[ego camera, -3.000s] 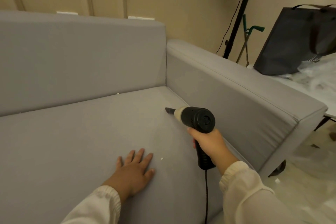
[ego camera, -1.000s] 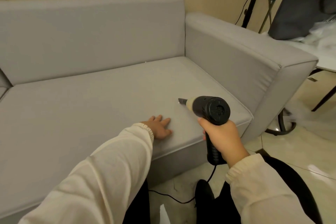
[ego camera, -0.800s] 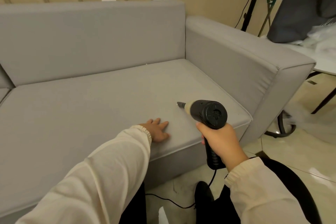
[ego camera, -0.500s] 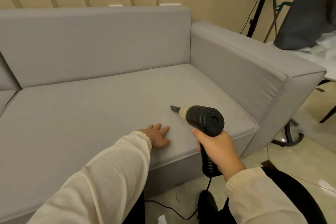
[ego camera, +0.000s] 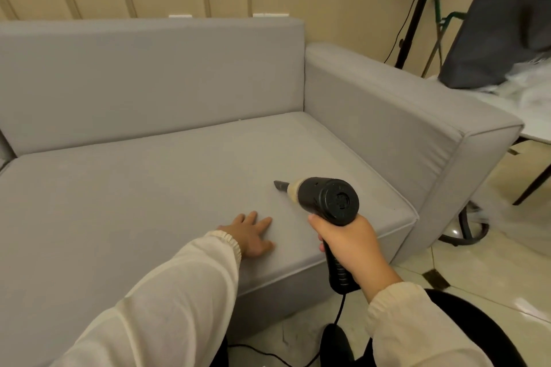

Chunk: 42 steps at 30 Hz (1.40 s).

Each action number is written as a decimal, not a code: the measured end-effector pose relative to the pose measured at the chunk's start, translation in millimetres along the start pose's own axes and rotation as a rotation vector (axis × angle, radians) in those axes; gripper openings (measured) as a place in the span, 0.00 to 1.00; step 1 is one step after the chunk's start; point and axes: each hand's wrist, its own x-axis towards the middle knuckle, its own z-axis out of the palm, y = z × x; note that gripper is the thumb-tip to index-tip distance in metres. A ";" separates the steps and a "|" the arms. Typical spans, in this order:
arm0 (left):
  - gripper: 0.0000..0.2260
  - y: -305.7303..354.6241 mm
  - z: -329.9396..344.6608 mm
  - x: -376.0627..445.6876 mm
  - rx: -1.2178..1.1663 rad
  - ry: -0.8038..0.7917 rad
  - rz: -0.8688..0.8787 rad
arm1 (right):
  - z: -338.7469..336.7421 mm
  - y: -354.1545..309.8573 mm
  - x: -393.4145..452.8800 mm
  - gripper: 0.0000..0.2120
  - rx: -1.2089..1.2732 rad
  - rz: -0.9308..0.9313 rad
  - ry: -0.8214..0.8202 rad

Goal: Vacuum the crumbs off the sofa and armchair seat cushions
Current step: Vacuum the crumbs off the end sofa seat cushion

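A grey sofa fills the view, its wide seat cushion [ego camera: 155, 188] running from the left edge to the right armrest [ego camera: 387, 116]. My right hand [ego camera: 348, 244] grips the handle of a black handheld vacuum [ego camera: 328, 201], whose narrow dark nozzle points left and down at the cushion near its front right part. My left hand [ego camera: 250, 234] lies flat on the cushion, fingers spread, just left of the nozzle. A tiny pale crumb [ego camera: 239, 120] sits at the seam under the backrest.
The vacuum's black cord [ego camera: 340, 316] drops to the tiled floor [ego camera: 489, 265] in front of the sofa. To the right stand a white table with a dark bag [ego camera: 492, 33] and crumpled plastic, and a black stand pole [ego camera: 414, 6] by the wall.
The view has pulled back from the cushion since three seconds ago. Over the last second the vacuum nozzle has slid slightly left along the cushion; my left hand stays flat on it.
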 end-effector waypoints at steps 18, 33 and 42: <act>0.33 -18.9 -28.8 75.7 -0.032 0.100 0.038 | -31.3 -26.6 167.4 0.10 0.022 0.012 0.158; 0.35 -55.5 3.6 5.0 -0.155 0.085 -0.173 | 20.2 -31.1 56.2 0.09 -0.184 -0.075 -0.055; 0.37 -56.8 30.1 -64.8 -0.099 0.027 -0.123 | 44.1 -17.4 -32.1 0.13 -0.178 -0.074 -0.219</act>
